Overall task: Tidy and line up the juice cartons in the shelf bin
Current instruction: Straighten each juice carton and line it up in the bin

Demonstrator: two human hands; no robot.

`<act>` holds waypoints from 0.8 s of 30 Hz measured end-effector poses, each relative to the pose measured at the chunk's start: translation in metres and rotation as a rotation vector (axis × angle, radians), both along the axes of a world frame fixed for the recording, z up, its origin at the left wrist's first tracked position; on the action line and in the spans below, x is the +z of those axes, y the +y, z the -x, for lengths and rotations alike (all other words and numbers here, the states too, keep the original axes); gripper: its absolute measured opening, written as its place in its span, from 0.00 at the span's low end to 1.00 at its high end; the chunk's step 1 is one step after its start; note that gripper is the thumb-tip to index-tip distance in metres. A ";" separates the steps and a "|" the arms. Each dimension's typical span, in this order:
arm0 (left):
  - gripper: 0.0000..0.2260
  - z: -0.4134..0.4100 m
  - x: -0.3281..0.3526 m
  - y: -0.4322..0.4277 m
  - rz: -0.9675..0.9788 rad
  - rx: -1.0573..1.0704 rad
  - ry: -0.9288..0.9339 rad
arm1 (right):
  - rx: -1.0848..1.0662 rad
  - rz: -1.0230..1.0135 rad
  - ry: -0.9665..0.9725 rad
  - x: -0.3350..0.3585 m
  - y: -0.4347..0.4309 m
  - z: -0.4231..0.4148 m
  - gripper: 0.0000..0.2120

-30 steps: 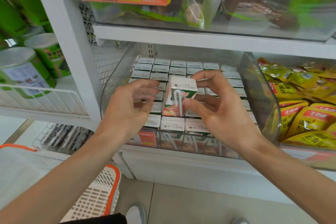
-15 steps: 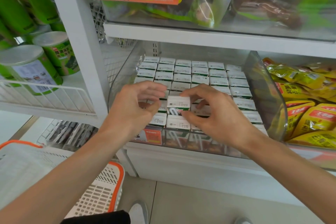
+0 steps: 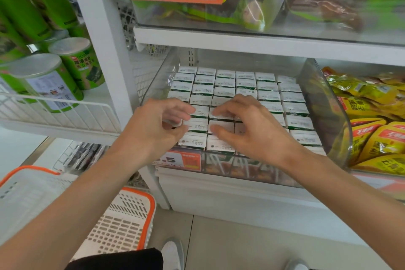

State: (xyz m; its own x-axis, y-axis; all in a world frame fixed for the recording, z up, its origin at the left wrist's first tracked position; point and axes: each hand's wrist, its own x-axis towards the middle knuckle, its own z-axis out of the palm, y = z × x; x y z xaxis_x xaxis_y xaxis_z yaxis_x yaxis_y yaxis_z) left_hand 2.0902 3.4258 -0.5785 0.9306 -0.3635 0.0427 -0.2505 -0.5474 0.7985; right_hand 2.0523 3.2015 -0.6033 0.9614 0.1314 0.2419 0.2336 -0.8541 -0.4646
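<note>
While green canisters (image 3: 43,81) are stacked at the upper left of the frame, a white basket (image 3: 152,210) with an orange rim is seen at the lower left. Left of centre, the left hand (image 3: 153,129) is held over the front cartons, fingers loosely curled and nothing gripped. The juice cartons (image 3: 245,85) are packed upright in even rows inside the clear shelf bin (image 3: 324,112) at centre. The right hand (image 3: 258,131) is spread wide, fingertips laid on their white tops. Yellow packets (image 3: 377,133) are piled at the right.
</note>
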 end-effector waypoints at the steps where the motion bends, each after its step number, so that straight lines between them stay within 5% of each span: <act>1: 0.14 0.000 0.001 0.001 -0.003 0.004 -0.006 | 0.018 0.000 -0.006 0.000 0.005 -0.003 0.17; 19: 0.16 -0.004 -0.001 0.010 -0.007 0.022 -0.053 | 0.180 0.315 0.175 0.023 0.027 -0.031 0.17; 24: 0.17 -0.005 -0.006 0.010 -0.047 0.035 -0.076 | 0.209 0.347 0.088 0.020 0.024 -0.021 0.19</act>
